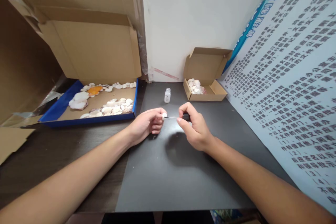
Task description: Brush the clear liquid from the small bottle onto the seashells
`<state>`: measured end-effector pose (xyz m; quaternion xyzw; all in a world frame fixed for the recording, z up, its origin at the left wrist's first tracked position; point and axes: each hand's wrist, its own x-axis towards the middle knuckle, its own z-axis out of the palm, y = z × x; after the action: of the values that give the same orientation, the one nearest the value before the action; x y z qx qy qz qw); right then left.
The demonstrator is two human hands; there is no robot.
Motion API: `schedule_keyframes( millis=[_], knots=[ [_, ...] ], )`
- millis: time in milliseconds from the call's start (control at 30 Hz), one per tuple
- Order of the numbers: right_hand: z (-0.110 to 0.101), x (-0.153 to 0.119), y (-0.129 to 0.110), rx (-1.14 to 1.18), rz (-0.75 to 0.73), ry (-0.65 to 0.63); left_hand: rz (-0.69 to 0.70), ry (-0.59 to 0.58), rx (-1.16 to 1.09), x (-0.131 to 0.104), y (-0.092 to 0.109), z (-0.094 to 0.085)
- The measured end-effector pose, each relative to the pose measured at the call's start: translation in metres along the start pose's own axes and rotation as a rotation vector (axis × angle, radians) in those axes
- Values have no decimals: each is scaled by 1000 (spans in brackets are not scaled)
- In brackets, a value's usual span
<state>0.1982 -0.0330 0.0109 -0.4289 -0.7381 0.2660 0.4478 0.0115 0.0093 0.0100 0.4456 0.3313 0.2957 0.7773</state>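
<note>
Between the thumb and fingers of my left hand [147, 124] is a small white seashell [164, 116]. My right hand [194, 126] grips the black cap of a brush applicator [186, 117]. Its thin stem points left, and the dark tip meets or nearly meets the shell; I cannot tell which. Behind both hands stands a small clear glass bottle [167, 95], upright and uncapped, with a label on its front.
A blue-edged cardboard box [96, 121] at the left holds many shells, one of them orange [94, 90]. Further right, a small open carton [214, 97] contains more white shells [194, 86]. A dark grey mat [199, 182] covers the table; a printed board [294, 77] leans at the right.
</note>
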Motion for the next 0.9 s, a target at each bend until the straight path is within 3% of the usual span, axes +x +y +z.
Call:
schedule_keyframes(
  millis=[133, 267, 433, 533, 733, 900],
  knots=[
    [2, 1, 1, -85, 51, -26, -26, -7, -8, 0, 1, 0],
    [1, 0, -1, -37, -1, -2, -43, 2, 15, 1, 0, 0],
    [3, 0, 1, -79, 36, -69, -44, 3, 38, 2, -1, 0],
    [3, 1, 2, -111, 68, -54, -36, -2, 58, 1, -1, 0],
    [-1, 0, -3, -74, -15, 8, -44, 13, 85, 0, 1, 2],
    [-2, 3, 1, -113, 46, -83, -40, 8, 79, 0, -1, 1]
  ],
)
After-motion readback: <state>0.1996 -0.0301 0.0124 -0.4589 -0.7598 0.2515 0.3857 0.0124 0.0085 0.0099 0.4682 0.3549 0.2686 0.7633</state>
